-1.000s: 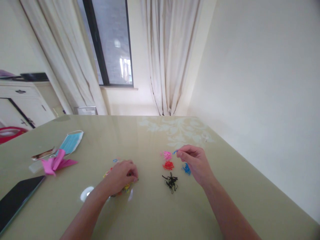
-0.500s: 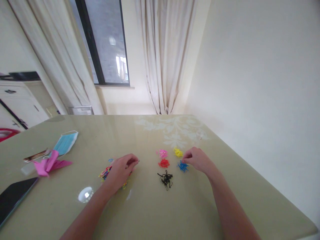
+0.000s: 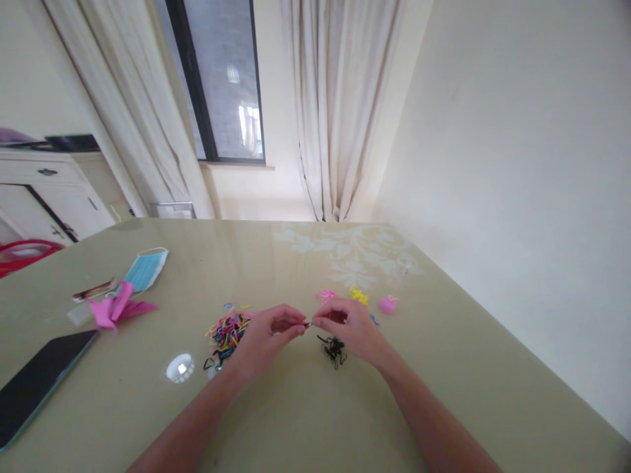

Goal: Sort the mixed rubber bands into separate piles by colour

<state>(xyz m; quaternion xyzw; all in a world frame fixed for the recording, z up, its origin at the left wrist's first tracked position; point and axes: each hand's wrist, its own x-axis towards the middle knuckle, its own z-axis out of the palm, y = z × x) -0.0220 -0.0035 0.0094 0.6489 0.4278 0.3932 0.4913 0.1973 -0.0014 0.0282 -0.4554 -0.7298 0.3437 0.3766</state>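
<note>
My left hand (image 3: pixel 269 335) and my right hand (image 3: pixel 348 328) meet fingertip to fingertip above the table (image 3: pixel 315 407), both pinched on a tiny dark rubber band (image 3: pixel 307 324) held between them. A mixed heap of coloured rubber bands (image 3: pixel 227 332) lies just left of my left hand. Sorted little heaps lie around my right hand: black bands (image 3: pixel 334 348) below it, pink bands (image 3: pixel 326 295), yellow bands (image 3: pixel 359 295) and a small pink heap (image 3: pixel 388 304) beyond it. Red and blue heaps are mostly hidden behind the right hand.
A blue face mask (image 3: pixel 145 270), a pink folded paper piece (image 3: pixel 116 309) and a small wrapper (image 3: pixel 93 290) lie at the left. A dark tablet (image 3: pixel 37 381) sits at the near left edge. A wall runs along the table's right side; curtains and a window stand behind.
My left hand left the mixed heap and moved right; my right hand came from the blue heap toward the left. The two now pinch a small band together.
</note>
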